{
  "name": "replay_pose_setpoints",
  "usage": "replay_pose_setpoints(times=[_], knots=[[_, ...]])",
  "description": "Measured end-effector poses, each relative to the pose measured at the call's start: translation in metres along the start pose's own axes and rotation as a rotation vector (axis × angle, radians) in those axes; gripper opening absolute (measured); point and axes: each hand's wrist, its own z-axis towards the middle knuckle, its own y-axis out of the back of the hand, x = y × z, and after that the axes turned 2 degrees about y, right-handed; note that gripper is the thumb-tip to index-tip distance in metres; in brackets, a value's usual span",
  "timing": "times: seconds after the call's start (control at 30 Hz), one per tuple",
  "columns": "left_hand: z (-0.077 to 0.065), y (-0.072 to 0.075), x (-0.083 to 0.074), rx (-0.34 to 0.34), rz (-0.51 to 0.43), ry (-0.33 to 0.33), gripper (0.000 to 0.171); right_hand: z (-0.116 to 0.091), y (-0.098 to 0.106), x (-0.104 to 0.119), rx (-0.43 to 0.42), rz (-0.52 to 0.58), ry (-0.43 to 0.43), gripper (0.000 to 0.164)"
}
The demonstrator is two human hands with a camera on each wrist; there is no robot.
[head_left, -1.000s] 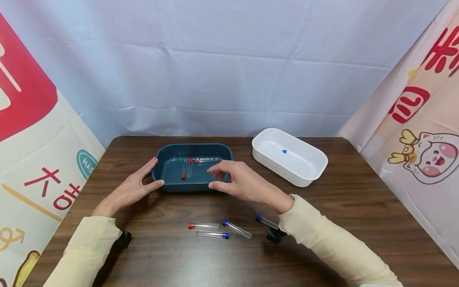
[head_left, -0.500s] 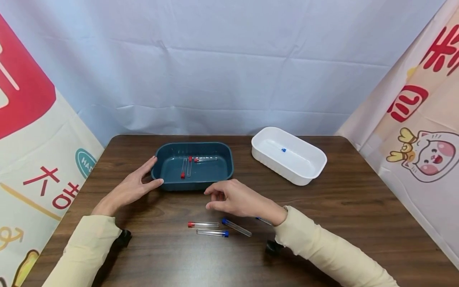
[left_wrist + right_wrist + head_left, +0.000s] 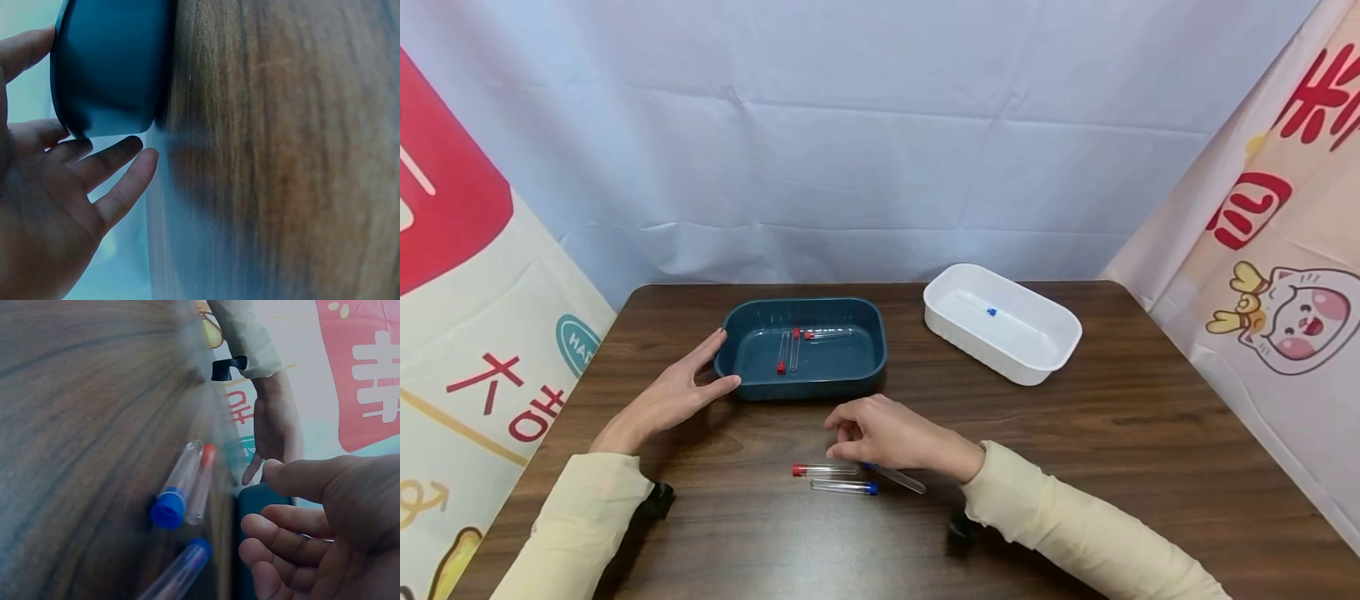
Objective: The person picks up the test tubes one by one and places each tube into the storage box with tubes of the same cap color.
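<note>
My left hand [image 3: 673,396] rests at the left end of the dark teal bin [image 3: 808,389], fingers and thumb spread along its rim. The left wrist view shows these fingertips against the bin's outer wall [image 3: 112,75]. Three red-capped test tubes [image 3: 795,350] lie inside. My right hand [image 3: 883,429] holds nothing and hovers in front of the bin, fingers loosely bent. Below its fingertips lies a red-capped test tube [image 3: 826,470], with a blue-capped test tube [image 3: 844,487] beside it. A second blue-capped tube [image 3: 901,478] has its cap partly hidden by the right hand.
At the back right stands a white bin [image 3: 1000,354] with a blue-capped tube [image 3: 991,312] inside. The brown table [image 3: 737,525] ends in front of a hanging white cloth [image 3: 865,167]. Printed cloths hang at both sides.
My right hand has moved from over the teal bin's right end down toward the tubes on the table. Its forearm now hides the rightmost blue-capped tube. The left hand stays put.
</note>
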Motion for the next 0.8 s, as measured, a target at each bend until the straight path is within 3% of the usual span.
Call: replay_pose_setpoints(times=[0.8], knots=[[0.0,0.0,0.0,-0.008,0.014,-0.002,0.091,0.007,-0.015,-0.011,0.062,-0.021,-0.079,0.025]])
